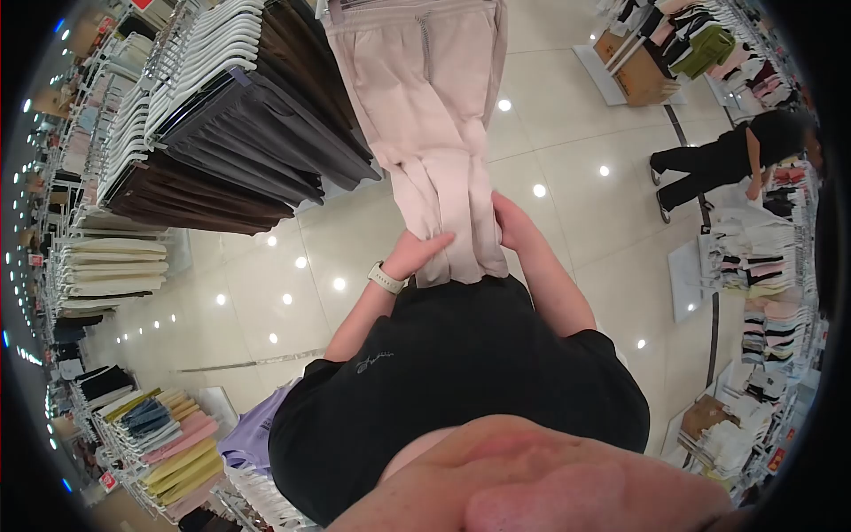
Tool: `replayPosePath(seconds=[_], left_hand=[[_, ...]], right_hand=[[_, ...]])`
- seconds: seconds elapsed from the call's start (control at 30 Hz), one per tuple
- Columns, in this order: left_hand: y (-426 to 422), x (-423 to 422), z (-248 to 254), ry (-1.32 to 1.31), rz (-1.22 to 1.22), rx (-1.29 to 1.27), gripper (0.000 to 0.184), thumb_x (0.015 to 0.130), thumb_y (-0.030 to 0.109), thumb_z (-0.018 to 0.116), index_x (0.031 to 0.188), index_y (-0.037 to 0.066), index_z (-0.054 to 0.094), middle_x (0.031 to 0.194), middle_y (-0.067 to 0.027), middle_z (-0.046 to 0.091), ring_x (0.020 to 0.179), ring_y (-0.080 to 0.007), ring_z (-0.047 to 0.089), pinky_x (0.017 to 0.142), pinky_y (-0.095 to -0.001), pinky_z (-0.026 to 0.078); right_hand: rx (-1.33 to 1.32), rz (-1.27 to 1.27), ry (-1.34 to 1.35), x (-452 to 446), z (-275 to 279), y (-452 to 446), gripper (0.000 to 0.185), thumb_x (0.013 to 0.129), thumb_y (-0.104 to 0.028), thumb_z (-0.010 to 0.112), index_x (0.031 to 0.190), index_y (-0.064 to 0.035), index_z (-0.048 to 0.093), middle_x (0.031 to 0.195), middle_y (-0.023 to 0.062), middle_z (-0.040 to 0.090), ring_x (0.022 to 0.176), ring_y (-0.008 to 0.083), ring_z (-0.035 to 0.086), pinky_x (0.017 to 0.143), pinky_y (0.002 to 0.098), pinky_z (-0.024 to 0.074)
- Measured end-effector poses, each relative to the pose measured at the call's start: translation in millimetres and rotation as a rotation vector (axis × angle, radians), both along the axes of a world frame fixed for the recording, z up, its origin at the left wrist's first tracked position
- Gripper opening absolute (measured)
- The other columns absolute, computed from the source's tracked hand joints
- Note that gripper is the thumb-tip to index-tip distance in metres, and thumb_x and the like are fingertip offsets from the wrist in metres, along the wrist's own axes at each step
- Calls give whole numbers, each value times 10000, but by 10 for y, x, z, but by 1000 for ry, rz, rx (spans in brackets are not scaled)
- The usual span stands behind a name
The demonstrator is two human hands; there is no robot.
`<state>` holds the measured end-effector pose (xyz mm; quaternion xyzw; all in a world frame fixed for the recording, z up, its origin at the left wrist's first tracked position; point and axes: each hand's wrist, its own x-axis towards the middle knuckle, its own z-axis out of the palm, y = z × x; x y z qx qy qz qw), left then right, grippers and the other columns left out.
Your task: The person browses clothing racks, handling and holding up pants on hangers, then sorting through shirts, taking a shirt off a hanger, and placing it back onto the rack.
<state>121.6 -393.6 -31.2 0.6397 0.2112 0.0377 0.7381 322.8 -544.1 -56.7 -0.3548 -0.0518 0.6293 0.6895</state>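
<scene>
A pair of pale pink drawstring trousers (434, 106) hangs from the top of the view, its waistband uppermost and its legs reaching down towards my chest. My left hand (424, 254), with a light watch band (387, 278) at the wrist, is closed around the lower leg part, thumb lying across the front of the cloth. On the other side, my right hand (511, 222) grips the right edge of the legs; the fabric hides some of its fingers. The cloth between both hands is folded and creased.
To the left, a rack holds grey trousers (257, 133) and brown trousers (195, 195) on white hangers (195, 71). Folded yellow clothes (186, 470) lie at lower left. A person in black (718, 164) stands at right beside clothing displays. A tiled floor (585, 230) runs between.
</scene>
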Motion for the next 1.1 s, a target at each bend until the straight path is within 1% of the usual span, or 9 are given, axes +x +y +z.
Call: replayPosePath(seconds=[0.17,0.3,0.4,0.57,0.67,0.77,0.87,0.97,1.1], left_hand=[[9,476,38,-55,260,-569,567,964,98,649,1475,-35,441,1390,-132,594,1217,-236,626,1027,-377,524],[17,701,-60,-48,284,-427,546,958,9,583,1478,-21,419,1379,-137,593,1227,-253,624,1014,-379,537],[-12,805,-62,-73,361,-412,526,965,-5,544,1475,-10,413,1365,-140,596,1213,-254,634,996,-383,548],[-11,931,-27,-105,494,-462,647,971,-10,524,1565,21,269,1414,-168,551,1210,-271,637,978,-392,559],[-143,977,354,-43,618,-561,786,962,27,584,1620,58,155,1483,-184,476,1237,-297,615,986,-403,551],[-180,915,301,-168,248,-51,923,936,63,658,1648,107,73,1527,-183,412,1269,-298,580,997,-404,536],[-171,942,415,-12,28,263,974,887,139,746,1641,100,130,1559,-176,385,1347,-288,513,1030,-420,517],[-63,998,417,94,-6,424,782,911,78,700,1590,64,312,1531,-170,431,1348,-260,509,1015,-401,522],[74,1041,203,-16,239,80,496,981,102,629,1450,9,495,1256,-89,640,1048,-168,654,897,-327,554]], right_hand=[[-53,414,-573,97,41,-143,715,887,-325,790,1439,35,515,1369,147,631,1267,239,598,1055,388,488],[-96,226,-351,229,-180,-143,546,928,-140,711,1396,78,532,1303,166,662,1136,234,675,981,358,538],[-92,63,-200,363,-234,-159,443,961,-123,693,1339,75,571,1282,159,672,1102,223,695,953,351,560],[-45,-20,-44,530,-224,-129,469,966,-84,670,1382,73,520,1302,169,655,1158,266,674,997,400,558],[-40,-57,-5,613,-235,-57,490,976,-70,650,1417,65,486,1328,178,637,1188,286,657,1012,412,551],[-32,-106,47,676,-192,24,504,992,-86,634,1442,53,455,1343,184,624,1205,296,647,1015,422,551],[1,-140,67,719,-58,122,516,1003,-105,626,1455,52,433,1334,178,625,1193,294,650,994,416,559],[-72,-80,24,794,-63,176,550,1005,-130,633,1468,62,405,1332,171,615,1202,290,639,980,410,557],[-127,-26,-53,942,-259,191,611,1002,-174,652,1497,45,369,1334,159,588,1106,240,639,861,363,542]])
